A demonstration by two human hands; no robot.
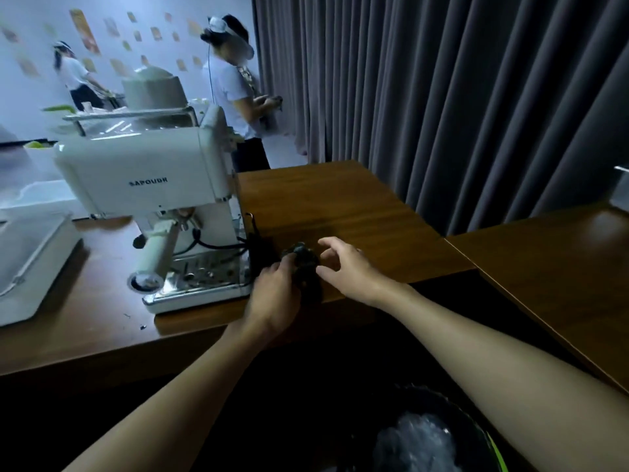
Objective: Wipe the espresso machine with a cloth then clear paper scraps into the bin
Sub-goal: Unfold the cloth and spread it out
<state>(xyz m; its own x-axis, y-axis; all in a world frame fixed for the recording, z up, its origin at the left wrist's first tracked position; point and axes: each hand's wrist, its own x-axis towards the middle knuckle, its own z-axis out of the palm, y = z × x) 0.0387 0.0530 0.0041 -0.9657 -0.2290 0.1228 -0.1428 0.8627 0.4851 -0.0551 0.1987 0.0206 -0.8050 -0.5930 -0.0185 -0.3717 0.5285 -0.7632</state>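
Head view, cloth pick-up stage. The cloth (pixel 305 264) is a dark, crumpled bundle on the near edge of the desk (pixel 340 206), just right of the espresso machine (pixel 143 185). It has no clear outline. Its bulk runs roughly away from the person, and its near end seems to droop over the desk's front edge. Colour and weave are lost in the dim light.

The left hand (pixel 272 294) comes in from the near left, its fingers (pixel 288 264) curled over the bundle and gripping it. The right hand (pixel 350 270) lies just right of the cloth, palm down, fingers spread and relaxed and holding nothing. Its thumb is at the cloth's edge; contact cannot be confirmed.

The deciding relation is that the machine stands left of the cloth. The left hand, already on the cloth, is also the hand nearer the machine. A wipe would probably carry the bundle leftward to the white side panel or the steel drip tray (pixel 200 277).

The machine is glossy white, with a pale portafilter handle (pixel 156 253) projecting toward the viewer. Two dark specks (pixel 143 327) lie on the desk in front of it; they are too small to identify as paper.

A lined bin (pixel 439 395) sits below the desk edge, beneath the right forearm. A white tray (pixel 30 260) is at far left and a grey curtain (pixel 442 97) behind. Two other people (pixel 235 90) stand in the background.
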